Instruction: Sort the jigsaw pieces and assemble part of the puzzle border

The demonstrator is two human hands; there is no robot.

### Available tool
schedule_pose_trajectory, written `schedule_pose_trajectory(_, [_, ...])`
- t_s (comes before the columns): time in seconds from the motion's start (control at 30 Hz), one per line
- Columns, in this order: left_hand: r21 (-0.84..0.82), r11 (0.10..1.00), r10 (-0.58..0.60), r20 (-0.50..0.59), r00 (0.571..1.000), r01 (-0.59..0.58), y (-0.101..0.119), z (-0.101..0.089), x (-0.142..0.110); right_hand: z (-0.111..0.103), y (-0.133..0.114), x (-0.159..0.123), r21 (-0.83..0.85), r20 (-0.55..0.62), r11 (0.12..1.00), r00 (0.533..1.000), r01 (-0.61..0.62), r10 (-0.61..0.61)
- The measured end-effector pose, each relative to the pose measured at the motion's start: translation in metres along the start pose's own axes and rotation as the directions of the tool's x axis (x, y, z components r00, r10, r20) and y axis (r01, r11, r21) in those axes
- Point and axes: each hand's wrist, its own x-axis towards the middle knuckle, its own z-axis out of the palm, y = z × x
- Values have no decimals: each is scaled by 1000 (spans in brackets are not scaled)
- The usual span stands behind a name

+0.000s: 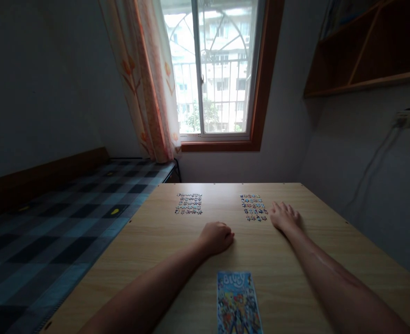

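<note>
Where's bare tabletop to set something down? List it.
The tabletop is bare between the left puzzle pieces and right puzzle pieces, and between the left arm and bed. Crowded: the right hand, close beside the right puzzle pieces.

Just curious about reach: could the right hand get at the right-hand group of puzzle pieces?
Probably yes: the right hand rests on the table right beside those puzzle pieces, and nothing visible stands between them.

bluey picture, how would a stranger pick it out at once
Find the wood-grain table before the window. Look between the left forearm and right forearm. The Bluey picture is one large printed rectangle, unlike the small puzzle pieces farther away.
</note>
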Motion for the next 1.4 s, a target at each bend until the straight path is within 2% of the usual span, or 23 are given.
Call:
schedule_pose_trajectory(0.27, [-56,998,5,-12,1000,-5,-5,2,-3,-1,-2,15,-57,43,998,999,-26,28])
schedule_pose_trajectory(0.47, [-85,996,15,-7,1000,-15,-7,3,-6,6,-1,26,-42,16,999,999,-30,31])
schedule_pose_trajectory(0.57, [-80,997,12,-63,998,-17,-10,3,-4,7,0,28,-41,12,999,999,-32,32])
schedule_pose_trajectory(0.7, [-16,996,-94,-229,969,93,-12,2,1,4,-2,26,-41,24,999,999,-30,31])
schedule_pose_trajectory(0.8, [40,979,-182,-281,942,201,-15,8,5,2,-3,25,-35,32,999,999,-32,33])
schedule_pose_trajectory(0.93, [169,955,-192,-282,940,245,-26,14,17,4,-3,25,-19,11,999,1000,-26,26])
schedule_pose_trajectory(1.1, [304,902,-259,-189,947,307,-55,6,45,4,-3,25,4,-6,1000,1000,-20,20])
schedule_pose_trajectory(1.2, [335,855,-364,-156,918,396,-78,-1,62,4,-3,26,17,4,999,1000,-28,28])
schedule_pose_trajectory(1.4, [322,745,-590,-92,802,584,-114,-3,79,8,-4,30,31,-1,999,1000,-31,31])
